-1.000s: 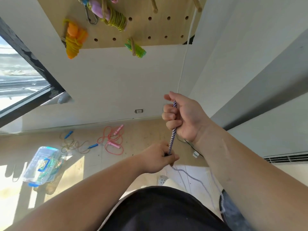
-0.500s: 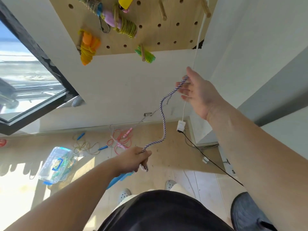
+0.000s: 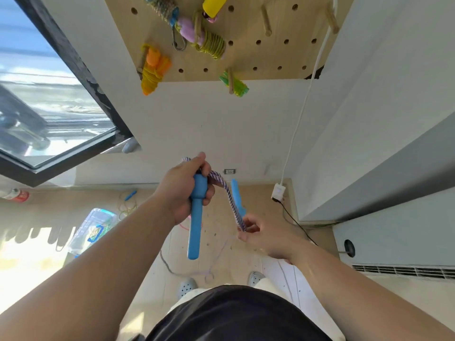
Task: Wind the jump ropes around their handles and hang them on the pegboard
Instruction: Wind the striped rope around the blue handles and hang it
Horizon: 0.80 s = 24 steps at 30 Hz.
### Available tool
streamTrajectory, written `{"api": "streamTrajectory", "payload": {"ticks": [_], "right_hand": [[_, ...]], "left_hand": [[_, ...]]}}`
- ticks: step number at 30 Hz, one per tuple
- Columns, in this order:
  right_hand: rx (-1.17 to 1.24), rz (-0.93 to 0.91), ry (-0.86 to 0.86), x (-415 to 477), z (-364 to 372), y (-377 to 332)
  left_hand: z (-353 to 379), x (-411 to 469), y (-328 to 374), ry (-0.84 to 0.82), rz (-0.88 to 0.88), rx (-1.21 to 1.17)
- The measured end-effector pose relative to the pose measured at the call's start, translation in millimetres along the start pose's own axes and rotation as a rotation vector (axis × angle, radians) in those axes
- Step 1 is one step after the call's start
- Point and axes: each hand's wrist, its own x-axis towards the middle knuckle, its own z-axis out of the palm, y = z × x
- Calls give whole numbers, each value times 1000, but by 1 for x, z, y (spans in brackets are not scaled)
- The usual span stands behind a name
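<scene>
Fingers of my left hand curl tight around the top of a blue handle, whose long end hangs toward the floor. From that fist the striped rope arcs down to my right hand, pinched between thumb and fingertips. Just behind the rope shows a second blue handle. Overhead, the pegboard carries wound ropes on its pegs.

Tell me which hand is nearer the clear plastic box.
Left. The left hand, gripping a blue handle, is right of the clear plastic box; the right hand, pinching the rope, is farther right.
</scene>
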Motion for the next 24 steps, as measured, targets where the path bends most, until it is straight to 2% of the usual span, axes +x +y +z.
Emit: {"api": "streamTrajectory", "payload": {"ticks": [3,7,11,14,19,22,24], "right_hand": [[-168,-30,92,1,-4,13],[-216,-79,197,4,-8,34],[-392,43,156,14,-14,66],[-416,137,136,11,-20,78],[-452,175,164,13,-28,90],[-395,188,286,16,-28,81],[-325,131,382,12,-24,58]], "left_hand": [[-2,-1,6,31,16,-23],[-5,-4,8,81,-15,0],[-11,-8,7,134,-1,26],[-14,-10,11,137,7,69],[-8,-18,15,81,-41,18],[4,-24,19,24,-74,-32],[14,-27,20,-20,-97,-61]]}}
